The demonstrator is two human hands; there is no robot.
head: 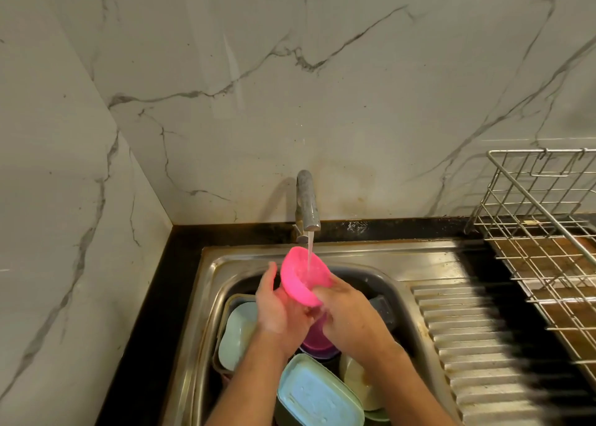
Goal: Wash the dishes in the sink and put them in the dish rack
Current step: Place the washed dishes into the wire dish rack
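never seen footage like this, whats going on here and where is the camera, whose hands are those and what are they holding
There is one picture, taken by a wide-angle camera worn on a person's head, looking down at their own two hands. There is no robot. The left hand and right hand together hold a pink bowl under water running from the tap. Below them, the steel sink holds more dishes: pale blue and green containers and a purple bowl. To the right, an empty-looking wire dish rack stands beside the ribbed draining board.
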